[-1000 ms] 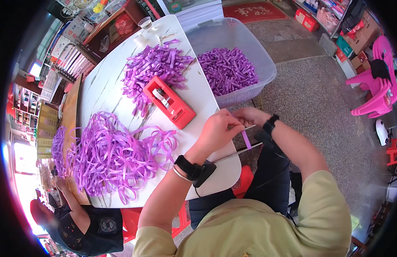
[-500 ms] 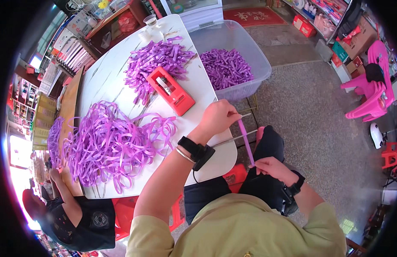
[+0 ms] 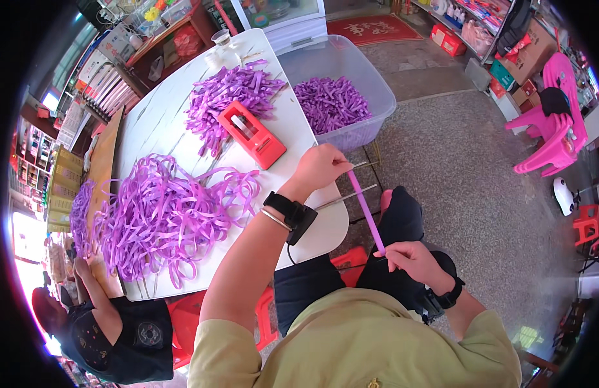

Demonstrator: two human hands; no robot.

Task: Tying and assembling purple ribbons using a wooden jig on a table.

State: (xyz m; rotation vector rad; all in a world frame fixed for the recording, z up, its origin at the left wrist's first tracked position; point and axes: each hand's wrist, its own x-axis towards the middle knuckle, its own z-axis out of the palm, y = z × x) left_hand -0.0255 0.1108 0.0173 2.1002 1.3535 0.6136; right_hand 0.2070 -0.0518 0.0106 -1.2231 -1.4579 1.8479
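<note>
A purple ribbon (image 3: 368, 212) runs straight between my two hands, slanting down to the right beyond the table corner. My left hand (image 3: 323, 169), beside the table's right edge, pinches its upper end. My right hand (image 3: 412, 260), above my dark-trousered leg, pinches the lower end. A thin metal rod (image 3: 335, 202) sticks out from the table edge and crosses the ribbon. On the white table (image 3: 299, 249) lie a big tangle of loose purple ribbons (image 3: 167, 223) and a heap of short purple ribbon pieces (image 3: 228, 97). A red tape dispenser (image 3: 264, 147) stands by the heap.
Right of the table, a clear plastic bin (image 3: 375, 103) contains many purple pieces. Another person (image 3: 118, 330) sits at far left by more ribbons (image 3: 83, 213). Clear cups (image 3: 222, 40) stand at the table's far end. A pink chair (image 3: 548, 129) stands on the right.
The view has shifted slightly. My hands are farther apart, and a longer stretch of ribbon shows between them. Both still pinch it.
</note>
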